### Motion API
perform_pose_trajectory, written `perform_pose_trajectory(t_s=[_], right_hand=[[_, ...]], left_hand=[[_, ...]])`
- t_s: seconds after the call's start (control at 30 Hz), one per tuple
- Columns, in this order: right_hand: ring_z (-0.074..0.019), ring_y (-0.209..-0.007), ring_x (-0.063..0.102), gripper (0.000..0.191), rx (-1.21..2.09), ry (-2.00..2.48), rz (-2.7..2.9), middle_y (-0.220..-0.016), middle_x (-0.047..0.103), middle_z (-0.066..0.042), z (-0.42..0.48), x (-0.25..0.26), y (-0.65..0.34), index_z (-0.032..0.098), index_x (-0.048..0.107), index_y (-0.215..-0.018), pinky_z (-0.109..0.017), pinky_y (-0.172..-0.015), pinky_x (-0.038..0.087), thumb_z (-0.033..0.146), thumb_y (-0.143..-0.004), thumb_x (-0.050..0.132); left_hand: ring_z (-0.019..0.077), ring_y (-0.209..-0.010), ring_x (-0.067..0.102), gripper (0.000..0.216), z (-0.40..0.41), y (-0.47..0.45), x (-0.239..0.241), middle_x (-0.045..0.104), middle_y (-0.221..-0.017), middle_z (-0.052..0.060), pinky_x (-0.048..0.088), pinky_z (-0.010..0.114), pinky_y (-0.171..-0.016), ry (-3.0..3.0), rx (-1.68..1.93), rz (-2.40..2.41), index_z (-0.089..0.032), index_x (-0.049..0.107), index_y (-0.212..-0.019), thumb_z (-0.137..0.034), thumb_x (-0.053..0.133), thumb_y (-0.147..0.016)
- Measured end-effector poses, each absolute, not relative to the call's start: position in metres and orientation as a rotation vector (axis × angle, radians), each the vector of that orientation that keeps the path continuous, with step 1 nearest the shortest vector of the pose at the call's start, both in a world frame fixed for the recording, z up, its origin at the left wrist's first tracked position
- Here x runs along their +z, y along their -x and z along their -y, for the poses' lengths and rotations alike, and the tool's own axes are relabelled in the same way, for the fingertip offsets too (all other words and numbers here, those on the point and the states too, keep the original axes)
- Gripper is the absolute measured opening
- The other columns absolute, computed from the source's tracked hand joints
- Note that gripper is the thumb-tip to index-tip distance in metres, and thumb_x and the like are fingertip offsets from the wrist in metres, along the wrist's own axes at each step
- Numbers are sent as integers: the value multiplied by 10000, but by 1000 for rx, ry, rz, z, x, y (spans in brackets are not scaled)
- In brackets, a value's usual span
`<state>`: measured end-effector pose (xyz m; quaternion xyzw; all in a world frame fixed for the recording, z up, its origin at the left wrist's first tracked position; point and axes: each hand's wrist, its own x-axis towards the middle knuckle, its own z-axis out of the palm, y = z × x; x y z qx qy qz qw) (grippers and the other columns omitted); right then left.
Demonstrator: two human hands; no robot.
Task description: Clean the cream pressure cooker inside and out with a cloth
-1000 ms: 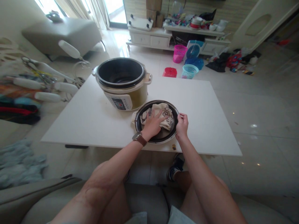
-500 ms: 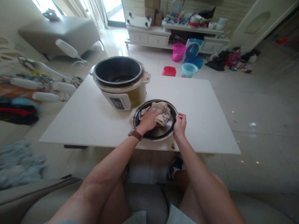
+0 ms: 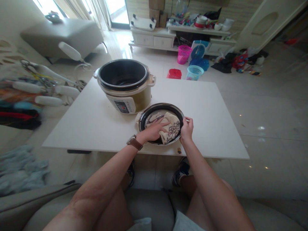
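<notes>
An upturned round cooker lid [image 3: 154,110] with a dark inside lies on the white table [image 3: 207,112], just in front of the open electric cooker [image 3: 125,84]. A patterned beige cloth [image 3: 172,128] lies inside the lid. My left hand [image 3: 152,131], a brown watch on its wrist, presses down flat on the cloth near the lid's front. My right hand [image 3: 187,129] pinches the lid's right rim. My bare knees show below, on a grey sofa.
A drying rack with white bars and clothes [image 3: 36,93] stands left of the table. Beyond it are a grey pouffe [image 3: 62,33], a white cabinet [image 3: 154,40], pink and blue baskets [image 3: 190,62] and a red tub [image 3: 174,73] on the tiled floor.
My left hand has dragged the cloth from the back of the lid toward its front right. My right hand stays on the rim.
</notes>
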<state>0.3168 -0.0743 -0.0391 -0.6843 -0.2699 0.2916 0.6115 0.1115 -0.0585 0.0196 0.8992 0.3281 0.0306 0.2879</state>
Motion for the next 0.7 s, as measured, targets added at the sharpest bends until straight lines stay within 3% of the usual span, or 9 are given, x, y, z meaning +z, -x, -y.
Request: perform_pose_trajectory(t_s=[0.27,0.53,0.7], right_hand=[[-202,-887,592,371,662,1575,616,-926,601,-6,73,-40,-318,241,605,-1035,-342,-818,475,544,-821,588],[-205,-887,584,377,618,1571,652,-929,617,-14,72,-37,-314,242,621,-1037,-336,-798,454,561,-839,586],[-203,-886,583,365,594,1585,663,-929,624,-17,70,-33,-313,231,630,-1020,-347,-830,447,548,-847,582]], left_hand=[[289,-1664,178,682,63,-76,18,429,-1699,-62,117,631,-1330,-2395,6,-1048,-327,844,-1081,89,467,-693],[363,-1668,72,805,55,-78,16,318,-1749,-63,129,710,-1306,-2258,77,-1125,-327,813,-1232,115,440,-672],[380,-1658,88,804,70,-90,16,269,-1762,-36,223,637,-1321,-2204,108,-1106,-301,786,-1308,111,448,-706]])
